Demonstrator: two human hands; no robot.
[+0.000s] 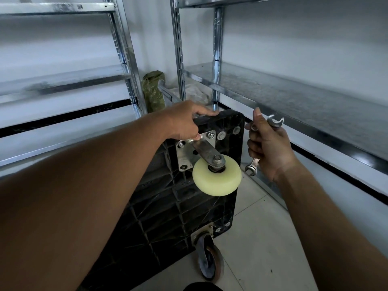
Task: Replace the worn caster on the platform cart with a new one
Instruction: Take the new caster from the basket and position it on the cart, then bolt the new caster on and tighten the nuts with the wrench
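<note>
- Shelving unit, left (117, 49): galvanised metal, against a white wall.
- Green bag (154, 91): set on the floor in the corner, behind the cart.
- Left hand (184, 122): placed at the cart's upper corner. One digit is laid along the top edge; the others are curled down to the upper left of the mounting plate (184, 158), by a bolt. Whether anything is pinched cannot be told.
- Platform cart (168, 206): black plastic, tipped up on its edge, ribbed underside turned toward the camera.
- New caster (217, 178): pale yellow wheel in a metal fork, seated on the plate at the cart's upper right corner.
- Worn caster (209, 259): dark, rust-marked wheel, mounted at the lower corner, close to the tiled floor (262, 238).
- Right hand (268, 148): held just right of the cart, apart from it, fist closed round the wrenches (276, 121); heads are seen above and below the fist.
- Shelving unit, right (294, 97): same metal make.
</note>
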